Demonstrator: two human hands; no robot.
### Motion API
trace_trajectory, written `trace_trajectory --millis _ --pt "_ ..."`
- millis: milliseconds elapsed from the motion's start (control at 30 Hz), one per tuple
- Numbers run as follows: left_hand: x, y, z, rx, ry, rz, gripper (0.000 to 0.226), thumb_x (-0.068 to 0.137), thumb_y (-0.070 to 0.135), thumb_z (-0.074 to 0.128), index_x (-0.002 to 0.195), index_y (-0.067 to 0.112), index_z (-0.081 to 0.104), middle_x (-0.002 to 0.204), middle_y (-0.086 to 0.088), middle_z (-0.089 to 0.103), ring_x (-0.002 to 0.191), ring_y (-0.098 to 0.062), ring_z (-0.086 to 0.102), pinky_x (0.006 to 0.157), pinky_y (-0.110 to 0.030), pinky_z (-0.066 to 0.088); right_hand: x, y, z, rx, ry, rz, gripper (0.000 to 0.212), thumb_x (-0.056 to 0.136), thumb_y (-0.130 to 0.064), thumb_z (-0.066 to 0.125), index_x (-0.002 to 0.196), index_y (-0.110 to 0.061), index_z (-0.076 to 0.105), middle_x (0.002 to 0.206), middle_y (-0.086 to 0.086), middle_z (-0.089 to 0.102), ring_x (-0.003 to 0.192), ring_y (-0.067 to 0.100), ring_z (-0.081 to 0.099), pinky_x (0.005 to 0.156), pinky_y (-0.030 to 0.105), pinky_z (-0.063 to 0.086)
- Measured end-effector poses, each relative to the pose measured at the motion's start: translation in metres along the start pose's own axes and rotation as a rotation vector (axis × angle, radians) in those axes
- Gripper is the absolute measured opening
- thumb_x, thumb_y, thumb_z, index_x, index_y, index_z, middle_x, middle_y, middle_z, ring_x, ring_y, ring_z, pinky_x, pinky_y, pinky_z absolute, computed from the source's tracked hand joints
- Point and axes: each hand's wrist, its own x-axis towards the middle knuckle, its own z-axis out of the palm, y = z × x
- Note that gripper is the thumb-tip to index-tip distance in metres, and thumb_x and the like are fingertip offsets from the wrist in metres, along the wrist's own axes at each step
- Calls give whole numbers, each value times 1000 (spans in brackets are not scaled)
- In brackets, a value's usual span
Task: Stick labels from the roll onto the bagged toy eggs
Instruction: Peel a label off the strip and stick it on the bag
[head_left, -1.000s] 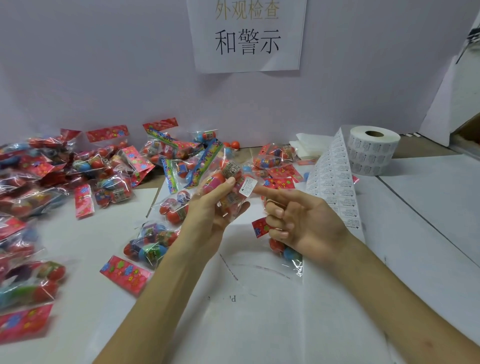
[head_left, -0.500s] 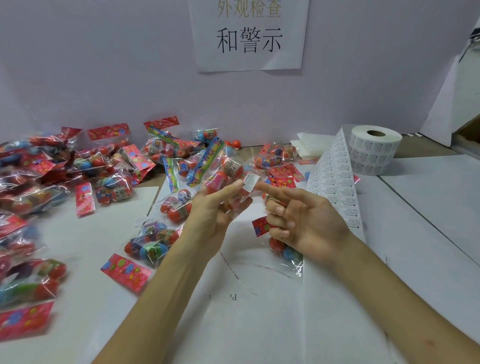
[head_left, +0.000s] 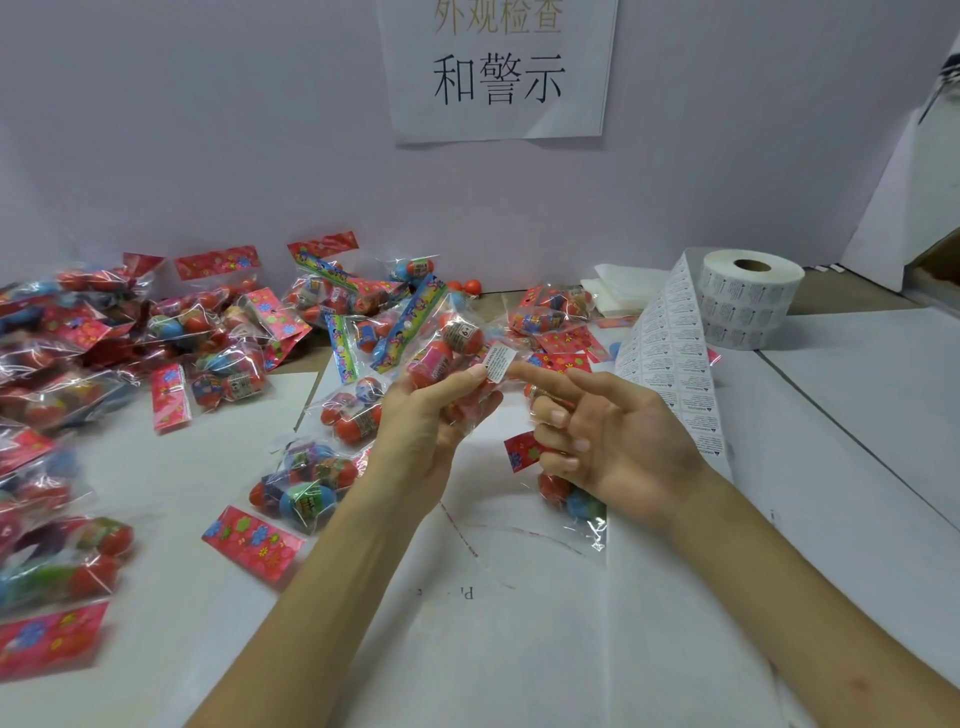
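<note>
Gripping a bag of toy eggs (head_left: 457, 338), the left hand (head_left: 431, 415) is curling round it, loose bags (head_left: 182, 332) crowding left of it and the label roll (head_left: 748, 296) standing right. The right hand (head_left: 618, 436), forefinger (head_left: 540, 376) straight, is pressing a label (head_left: 500, 362) onto the bag.

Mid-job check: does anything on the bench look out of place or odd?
Two small red eggs sit loose against the back wall, outside any bag. The label strip trails off the roll, arching up and draping over the table. Nothing looks damaged.
</note>
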Motion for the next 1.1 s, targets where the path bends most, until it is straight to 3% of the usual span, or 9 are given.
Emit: trace_trajectory --millis 167,300,367,567,667,767,867,1000,1100 --pt "2 -2 -1 72 60 74 63 77 3 79 136 6 58 114 -11 77 103 -27 76 84 -34 62 -1 -1 0 -31 -34 -3 52 94 -32 50 138 -9 62 75 -1 48 57 10 30 55 25 29" --pt "4 -5 -2 303 169 236 44 81 5 83 111 32 65 106 0 78 103 -22 74 89 -35 61 -2 -1 2 -52 -51 -4 52 96 -33 47 140 -8 61 78 0 52 58 11 32 56 26 30" --pt "3 -6 -2 349 189 281 41 81 7 84 105 34 66 103 4 77 100 -16 73 85 -29 60 -3 -1 4 -67 -70 -7 52 98 -32 45 142 -8 58 81 1 54 57 11 35 56 27 31" --pt "2 -8 -1 443 186 324 50 80 1 83 126 10 66 108 -3 74 90 -5 72 73 -17 59 -7 -2 8 -117 -146 7 65 98 -33 44 154 -3 32 92 1 60 59 10 40 57 26 37" --pt "3 -7 -2 386 177 286 46 81 1 82 124 10 67 113 -9 74 104 -21 72 91 -40 62 -7 -2 7 -114 -90 17 80 95 -32 50 157 2 13 90 2 61 58 10 42 56 25 37" --pt "4 -5 -3 365 116 260 44 82 -2 81 117 21 67 112 -7 75 106 -27 72 85 -38 64 -1 1 4 -131 73 -33 72 85 -30 66 147 -4 40 84 2 58 55 11 39 51 23 36" --pt "2 -5 -3 358 -2 206 44 81 -4 80 111 26 67 112 -11 75 102 -30 74 74 -30 62 3 6 4 -452 330 -299 56 80 -24 75 133 -23 59 84 5 57 59 11 49 51 23 45" --pt "-1 -9 0 414 -120 179 52 79 -2 82 122 22 66 112 -12 77 99 -29 76 79 -36 64 1 10 3 -830 449 -482 44 72 -49 79 115 -42 68 107 -7 69 98 17 68 83 38 60" --pt "-3 -11 3 451 -138 156 60 78 1 84 132 18 62 112 -10 77 102 -29 75 85 -42 64 3 11 3 -880 484 -520 34 67 -55 82 99 -50 71 97 -16 70 96 16 70 82 41 62"
